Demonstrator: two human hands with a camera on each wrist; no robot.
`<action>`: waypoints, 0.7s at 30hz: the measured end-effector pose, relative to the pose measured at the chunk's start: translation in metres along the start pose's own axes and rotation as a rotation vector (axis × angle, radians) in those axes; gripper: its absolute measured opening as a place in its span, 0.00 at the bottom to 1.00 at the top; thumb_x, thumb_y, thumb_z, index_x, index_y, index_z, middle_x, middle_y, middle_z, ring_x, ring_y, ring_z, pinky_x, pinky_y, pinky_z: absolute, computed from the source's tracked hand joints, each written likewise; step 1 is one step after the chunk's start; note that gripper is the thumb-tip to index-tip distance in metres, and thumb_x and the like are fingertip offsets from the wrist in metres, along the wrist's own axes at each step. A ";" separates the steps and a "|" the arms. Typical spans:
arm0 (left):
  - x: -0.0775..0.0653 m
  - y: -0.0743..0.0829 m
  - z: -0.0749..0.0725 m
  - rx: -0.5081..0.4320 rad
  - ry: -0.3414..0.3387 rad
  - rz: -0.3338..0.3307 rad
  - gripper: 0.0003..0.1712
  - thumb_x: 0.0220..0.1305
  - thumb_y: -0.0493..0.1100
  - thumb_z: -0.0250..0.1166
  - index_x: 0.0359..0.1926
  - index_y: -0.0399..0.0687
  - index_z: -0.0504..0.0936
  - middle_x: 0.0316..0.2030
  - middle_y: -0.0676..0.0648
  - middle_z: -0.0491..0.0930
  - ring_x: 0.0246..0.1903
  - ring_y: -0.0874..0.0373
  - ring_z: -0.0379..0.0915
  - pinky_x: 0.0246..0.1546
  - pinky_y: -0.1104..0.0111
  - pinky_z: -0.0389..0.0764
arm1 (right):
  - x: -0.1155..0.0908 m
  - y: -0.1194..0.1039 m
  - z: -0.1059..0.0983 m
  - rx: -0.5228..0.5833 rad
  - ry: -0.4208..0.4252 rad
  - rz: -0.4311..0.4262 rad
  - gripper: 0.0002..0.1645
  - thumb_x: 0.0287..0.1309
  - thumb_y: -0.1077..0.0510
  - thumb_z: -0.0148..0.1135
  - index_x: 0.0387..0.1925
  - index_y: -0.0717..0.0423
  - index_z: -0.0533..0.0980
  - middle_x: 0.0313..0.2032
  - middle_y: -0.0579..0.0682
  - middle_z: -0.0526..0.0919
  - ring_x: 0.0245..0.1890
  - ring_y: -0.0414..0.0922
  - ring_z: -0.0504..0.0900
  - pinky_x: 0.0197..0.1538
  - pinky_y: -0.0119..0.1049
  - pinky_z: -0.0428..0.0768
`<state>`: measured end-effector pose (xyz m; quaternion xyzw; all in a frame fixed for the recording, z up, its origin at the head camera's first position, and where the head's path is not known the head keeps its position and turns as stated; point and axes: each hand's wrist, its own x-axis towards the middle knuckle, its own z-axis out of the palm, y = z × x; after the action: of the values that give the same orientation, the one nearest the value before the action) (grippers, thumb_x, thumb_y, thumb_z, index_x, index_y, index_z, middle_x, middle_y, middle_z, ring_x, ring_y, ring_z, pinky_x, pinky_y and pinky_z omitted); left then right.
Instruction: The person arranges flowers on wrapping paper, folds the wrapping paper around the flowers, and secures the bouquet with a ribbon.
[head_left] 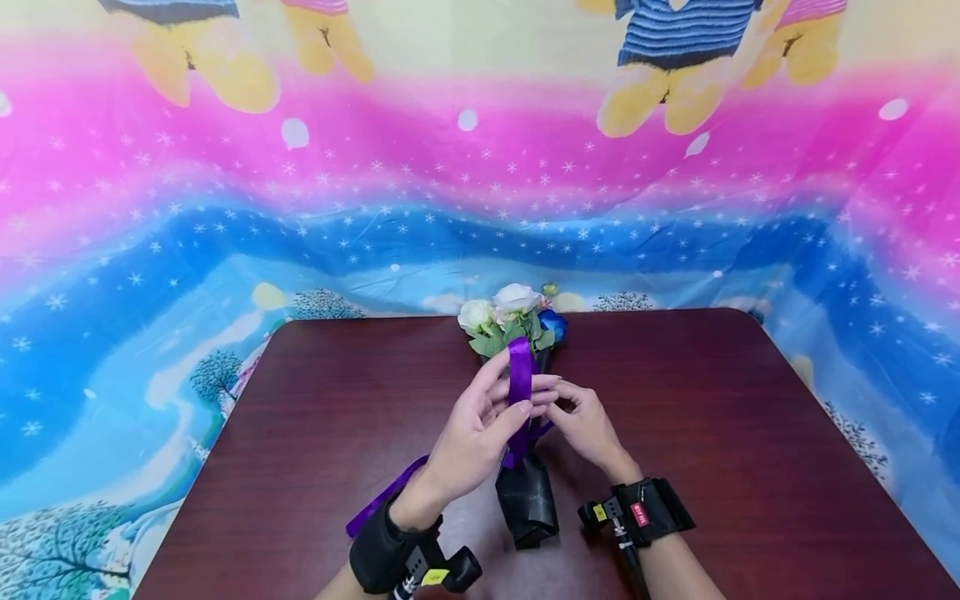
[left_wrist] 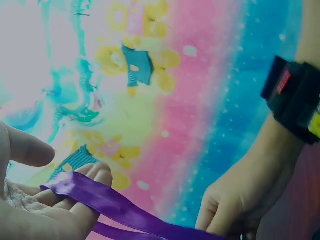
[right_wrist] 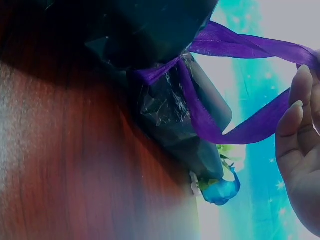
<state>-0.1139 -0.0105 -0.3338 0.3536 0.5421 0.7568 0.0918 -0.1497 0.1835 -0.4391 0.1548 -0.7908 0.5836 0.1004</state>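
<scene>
A bouquet of white and blue flowers (head_left: 517, 312) in black wrapping (head_left: 527, 504) lies on the table, its blooms toward the far edge. Purple ribbon (head_left: 519, 375) rises from the wrapping in a loop. Over the fingers of my left hand (head_left: 457, 437) drapes this ribbon (left_wrist: 120, 205); in the left wrist view the thumb stands apart from the fingers. My right hand (head_left: 592, 425) has thumb and fingers pinched together beside the left fingertips, at the ribbon. The right wrist view shows the ribbon (right_wrist: 250, 132) tied round the wrapping (right_wrist: 165, 105). The right fingertips are partly hidden.
The dark red-brown table (head_left: 337, 392) extends around the bouquet. A purple ribbon tail (head_left: 386, 497) trails beside the left wrist. Black wrist straps with cameras are on both arms. A printed curtain (head_left: 450, 233) hangs behind and beside the table.
</scene>
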 end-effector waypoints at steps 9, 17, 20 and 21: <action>-0.025 -0.014 0.005 0.822 -0.003 -0.197 0.24 0.69 0.45 0.56 0.64 0.47 0.71 0.49 0.52 0.80 0.46 0.62 0.77 0.44 0.67 0.77 | -0.001 -0.021 -0.003 -0.004 0.014 0.013 0.07 0.62 0.66 0.60 0.27 0.60 0.78 0.26 0.52 0.77 0.25 0.49 0.75 0.27 0.33 0.74; -0.028 -0.021 -0.006 1.218 -0.395 -0.067 0.16 0.70 0.50 0.55 0.52 0.52 0.83 0.49 0.57 0.80 0.49 0.65 0.74 0.49 0.69 0.74 | 0.000 -0.006 -0.005 -0.043 0.036 0.034 0.14 0.63 0.60 0.61 0.21 0.60 0.73 0.22 0.54 0.73 0.23 0.43 0.72 0.27 0.31 0.69; -0.025 -0.029 -0.013 1.156 -0.353 -0.051 0.11 0.68 0.46 0.58 0.42 0.56 0.86 0.39 0.61 0.81 0.39 0.70 0.75 0.39 0.74 0.75 | 0.000 0.011 -0.005 -0.044 0.034 0.025 0.14 0.63 0.58 0.61 0.22 0.57 0.74 0.23 0.56 0.74 0.23 0.48 0.73 0.27 0.31 0.70; -0.024 -0.032 -0.016 1.133 -0.288 -0.068 0.09 0.67 0.46 0.59 0.39 0.57 0.86 0.36 0.63 0.81 0.35 0.72 0.74 0.35 0.75 0.74 | 0.001 0.017 -0.004 -0.038 0.033 0.026 0.14 0.63 0.56 0.61 0.23 0.56 0.75 0.23 0.57 0.74 0.24 0.49 0.73 0.27 0.31 0.71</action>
<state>-0.1150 -0.0226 -0.3751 0.4290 0.8553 0.2902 -0.0145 -0.1565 0.1921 -0.4527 0.1330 -0.8021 0.5720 0.1086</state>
